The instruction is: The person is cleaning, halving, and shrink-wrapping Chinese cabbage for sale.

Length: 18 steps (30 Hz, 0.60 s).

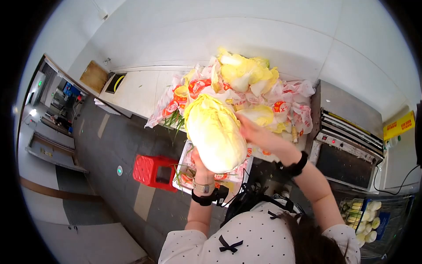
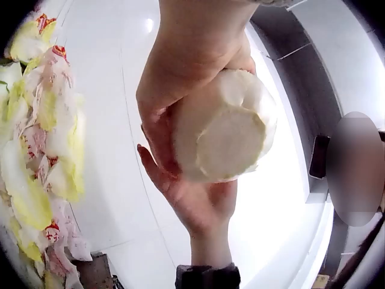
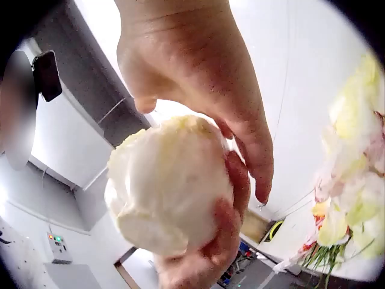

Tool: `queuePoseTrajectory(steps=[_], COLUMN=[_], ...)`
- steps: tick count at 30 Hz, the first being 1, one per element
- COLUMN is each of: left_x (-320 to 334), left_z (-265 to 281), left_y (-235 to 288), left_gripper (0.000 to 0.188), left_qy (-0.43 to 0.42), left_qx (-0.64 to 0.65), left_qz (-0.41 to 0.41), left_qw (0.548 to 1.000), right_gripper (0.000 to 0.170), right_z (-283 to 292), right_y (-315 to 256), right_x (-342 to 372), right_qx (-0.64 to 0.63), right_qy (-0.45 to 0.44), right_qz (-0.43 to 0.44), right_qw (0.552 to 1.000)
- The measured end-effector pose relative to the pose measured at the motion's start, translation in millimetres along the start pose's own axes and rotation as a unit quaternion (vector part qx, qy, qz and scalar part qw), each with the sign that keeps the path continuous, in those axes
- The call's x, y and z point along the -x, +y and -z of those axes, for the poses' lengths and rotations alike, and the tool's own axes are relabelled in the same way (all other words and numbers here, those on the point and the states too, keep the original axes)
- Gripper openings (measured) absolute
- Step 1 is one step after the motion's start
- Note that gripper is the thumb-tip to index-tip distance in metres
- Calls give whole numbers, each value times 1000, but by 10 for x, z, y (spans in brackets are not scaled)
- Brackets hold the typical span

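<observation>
A large napa cabbage [image 1: 215, 136], pale yellow leaves at the top and white below, is held up in front of the person's body. My left hand [image 1: 202, 167] grips it low on its left side, fingers curled round the white part. In the left wrist view the cut base [image 2: 231, 144] faces the camera. My right hand [image 1: 252, 130] lies along the cabbage's right side. Its fingers [image 3: 255, 150] stretch out fairly straight in the right wrist view, where a gap shows between its palm and the cabbage.
Loose cabbage leaves [image 1: 248, 70] lie on red-printed plastic bags [image 1: 281, 107] along the counter [image 1: 138, 94]. A wooden-handled tool [image 1: 294, 134] is at right, beside a metal machine [image 1: 347, 132]. Below stand a white crate [image 1: 248, 169] and red stool [image 1: 145, 169]. A cart [image 1: 395, 224] holds more cabbages.
</observation>
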<state>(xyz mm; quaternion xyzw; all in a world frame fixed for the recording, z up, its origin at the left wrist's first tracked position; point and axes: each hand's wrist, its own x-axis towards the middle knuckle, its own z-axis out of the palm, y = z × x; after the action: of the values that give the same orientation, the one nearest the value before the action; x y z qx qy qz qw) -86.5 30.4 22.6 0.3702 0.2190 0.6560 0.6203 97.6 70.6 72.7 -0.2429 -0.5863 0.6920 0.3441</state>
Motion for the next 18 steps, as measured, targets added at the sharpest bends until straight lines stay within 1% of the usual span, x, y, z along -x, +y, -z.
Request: queuePoseTrajectory(steps=[1,3,4,7,10,13,14,15,16,18], left_x=[-6,-8,-14,13,12,25,38,48,72,131], left_z=[-4,13,14,-108,-64,-301,-416,-472,-498,-518], left_y=[-33,-129,-143,-123,-146,-195,-222,-254,-290,-322], left_gripper=[87,88,88,86,69,54,56,56,56,57], left_qy=[1,5,-33,-113,-30,7,40,53,51,8], left_qx=[18,53,19,-24,-63,-159,-116,-90,-55,5], left_qz=[7,22,33,39,119,65,103,119,131,136], left_qw=[1000,998,999,993,990,985,987,987,989,991], right_gripper=[74,79,82,91,96,95,93,92,90,88], right_z=[-38,-155,-199,-165,-276,-425,-426,-409,-400,-400], right_y=[75,95,99,155,82,9,33,66,84,35], right_x=[51,161,214,399,572,636,671,684,704,809], right_qx=[-5,-4,-5,2,21,64,97,130,164,205], right_qy=[4,61,90,119,203,326,334,342,348,323], right_qz=[18,38,48,92,107,123,119,116,112,135], right_qw=[1000,997,995,989,973,935,930,923,916,914])
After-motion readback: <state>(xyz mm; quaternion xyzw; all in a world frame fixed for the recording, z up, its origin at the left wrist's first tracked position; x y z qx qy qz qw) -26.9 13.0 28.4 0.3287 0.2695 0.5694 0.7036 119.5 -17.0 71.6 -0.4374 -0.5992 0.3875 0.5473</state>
